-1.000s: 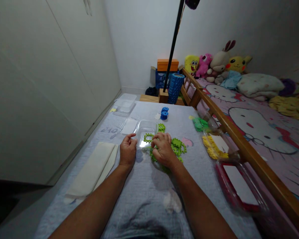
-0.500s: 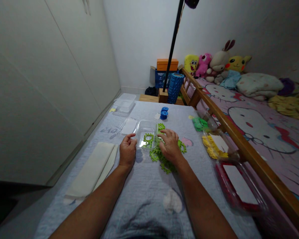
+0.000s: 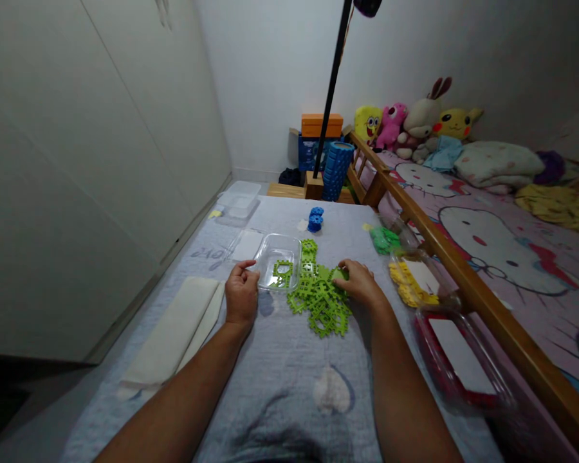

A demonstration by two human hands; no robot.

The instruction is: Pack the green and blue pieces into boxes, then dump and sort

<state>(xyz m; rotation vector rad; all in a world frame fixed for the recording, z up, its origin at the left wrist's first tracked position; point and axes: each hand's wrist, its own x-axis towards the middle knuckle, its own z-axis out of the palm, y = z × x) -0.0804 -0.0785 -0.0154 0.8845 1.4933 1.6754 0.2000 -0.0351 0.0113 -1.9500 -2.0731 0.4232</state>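
The tips of the left hand's fingers were partly hidden. The left hand (image 3: pixel 241 296) was curled up at the near left side of a clear box (image 3: pixel 284 247), touching its edge, but I cannot tell if it was pinching the box or just leaning on it. The right hand (image 3: pixel 360 283) was bent over the right end of a heap of green pieces (image 3: pixel 318 297), with its fingertips on a piece there. Its palm was turned away, so I cannot tell if it had a tight hold.

The heap sat just right of the box, on a soft, wrinkly blue-gray cloth (image 3: pixel 289 366). The pieces overlapped, so many were covered up. A few more green bits (image 3: pixel 282 271) showed at the box. Both arms were cut off at the bottom.

The box was see-through, shiny and square with round corners. The green pieces were flat and bumpy at the edges, and some had holes. Round blue pieces (image 3: pixel 315 223) stood farther back. On the right, a red-filled box (image 3: pixel 427 354) had a white paper on top, which hid much inside.
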